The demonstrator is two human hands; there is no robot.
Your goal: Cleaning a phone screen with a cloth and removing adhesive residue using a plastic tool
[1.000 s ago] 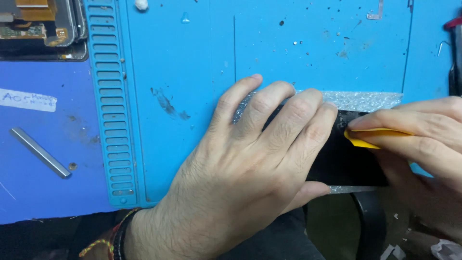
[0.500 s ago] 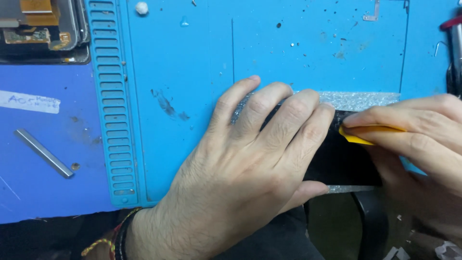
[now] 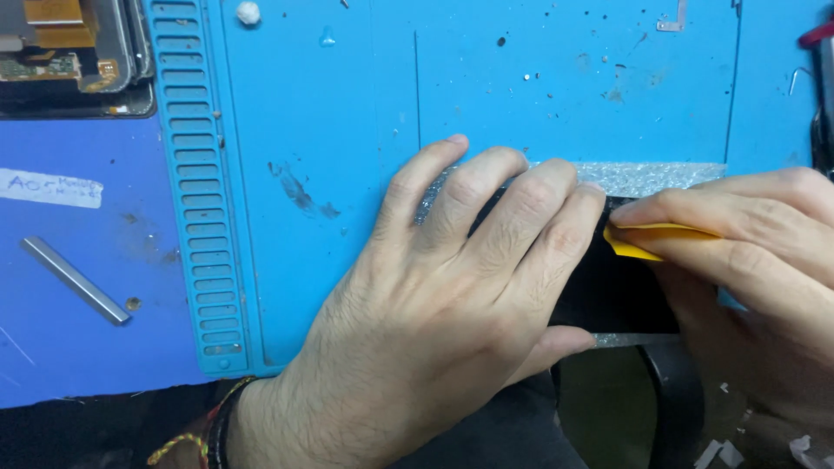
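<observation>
Panel (image 3: pixel 621 291), thin, stiff, fragile: pinned flat under spread left hand (image 3: pixel 434 321), right hand (image 3: pixel 747 252) pinching yellow pick (image 3: pixel 647 241) at its edge.

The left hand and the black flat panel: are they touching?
Touching. The head view shows the left hand lying flat on the black panel, fingers pressed on its surface.

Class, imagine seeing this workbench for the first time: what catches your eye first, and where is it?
The left hand lies flat at centre, pressing on a black flat panel on the blue work mat. At right, the right hand pinches a yellow plastic pick against the panel's top edge. A grey metal bar lies far left.
</observation>
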